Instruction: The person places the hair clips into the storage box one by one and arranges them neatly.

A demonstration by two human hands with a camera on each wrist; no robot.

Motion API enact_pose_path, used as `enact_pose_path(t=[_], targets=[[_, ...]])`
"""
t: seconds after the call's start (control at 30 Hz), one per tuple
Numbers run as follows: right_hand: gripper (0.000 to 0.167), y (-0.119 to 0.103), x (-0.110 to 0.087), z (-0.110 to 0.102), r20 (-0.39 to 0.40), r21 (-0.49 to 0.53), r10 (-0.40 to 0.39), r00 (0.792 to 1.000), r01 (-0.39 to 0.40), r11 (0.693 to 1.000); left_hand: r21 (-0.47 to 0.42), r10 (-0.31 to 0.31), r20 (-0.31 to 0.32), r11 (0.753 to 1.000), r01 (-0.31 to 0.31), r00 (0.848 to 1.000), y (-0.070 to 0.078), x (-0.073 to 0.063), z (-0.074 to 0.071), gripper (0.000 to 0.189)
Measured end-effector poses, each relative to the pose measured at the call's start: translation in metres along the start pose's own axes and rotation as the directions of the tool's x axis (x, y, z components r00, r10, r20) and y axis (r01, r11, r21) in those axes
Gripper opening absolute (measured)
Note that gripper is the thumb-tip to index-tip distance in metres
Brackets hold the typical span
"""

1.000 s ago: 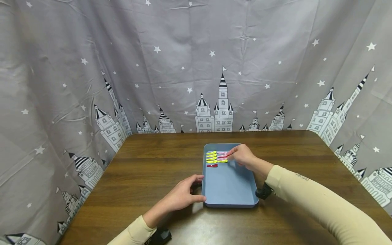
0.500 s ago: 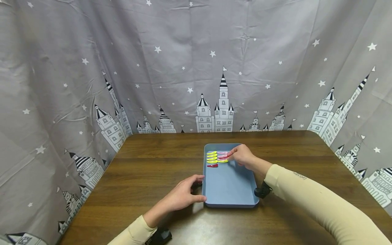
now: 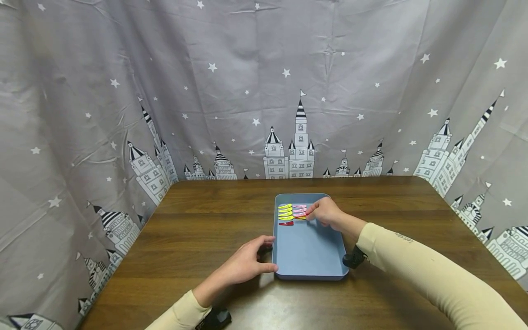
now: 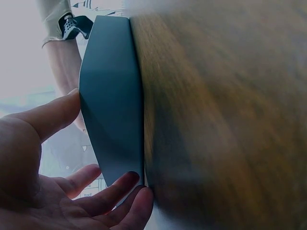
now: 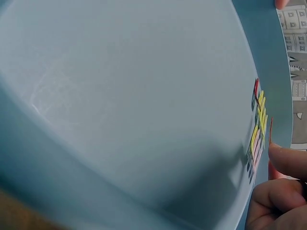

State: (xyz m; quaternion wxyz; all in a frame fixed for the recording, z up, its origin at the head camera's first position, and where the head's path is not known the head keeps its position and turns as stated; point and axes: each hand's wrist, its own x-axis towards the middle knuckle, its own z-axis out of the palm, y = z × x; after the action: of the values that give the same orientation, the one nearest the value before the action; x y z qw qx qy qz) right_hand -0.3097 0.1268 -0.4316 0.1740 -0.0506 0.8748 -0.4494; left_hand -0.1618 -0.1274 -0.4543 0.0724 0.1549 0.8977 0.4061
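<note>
While the left hand [image 3: 243, 264] rests on the wooden table [image 3: 206, 229] with loosely spread fingers touching the near-left corner of the blue tray [image 3: 309, 256], gripping nothing, the right hand [image 3: 327, 213] reaches into the tray's far end and pinches a red hair clip [image 3: 305, 214] between thumb and forefinger, just beside the rows already lying there; four yellow clips [image 3: 285, 211] lie stacked in a column at the far left, pink clips [image 3: 299, 207] lie next to them on the right, and one dark red clip [image 3: 286, 223] lies alone just below the yellow ones; the right hand's own knuckles hide part of the pink row; the tray is smooth matt plastic, rectangular with rounded corners and a low rim; the table is dark, grained wood; a grey curtain [image 3: 264, 91], creased and printed with white stars and castles, hangs close behind and at both sides.
</note>
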Motion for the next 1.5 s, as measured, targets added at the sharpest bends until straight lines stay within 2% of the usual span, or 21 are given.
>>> enact_pose_path(t=[0.27, 1.13, 1.5], targets=[[0.013, 0.001, -0.007, 0.001, -0.015, -0.027, -0.015, 1.0, 0.015, 1.0, 0.002, 0.007, -0.001, 1.0, -0.007, 1.0, 0.001, 0.0, -0.001, 0.074], [0.018, 0.017, -0.017, 0.025, -0.109, 0.118, 0.012, 0.994, 0.001, 0.993, 0.01, 0.011, -0.012, 1.0, -0.011, 1.0, 0.0, -0.002, 0.001, 0.074], [0.019, 0.021, -0.017, 0.031, -0.132, 0.133, 0.03, 0.991, -0.012, 0.991, 0.004, 0.011, -0.013, 1.0, -0.011, 1.0, -0.001, -0.001, 0.0, 0.074]])
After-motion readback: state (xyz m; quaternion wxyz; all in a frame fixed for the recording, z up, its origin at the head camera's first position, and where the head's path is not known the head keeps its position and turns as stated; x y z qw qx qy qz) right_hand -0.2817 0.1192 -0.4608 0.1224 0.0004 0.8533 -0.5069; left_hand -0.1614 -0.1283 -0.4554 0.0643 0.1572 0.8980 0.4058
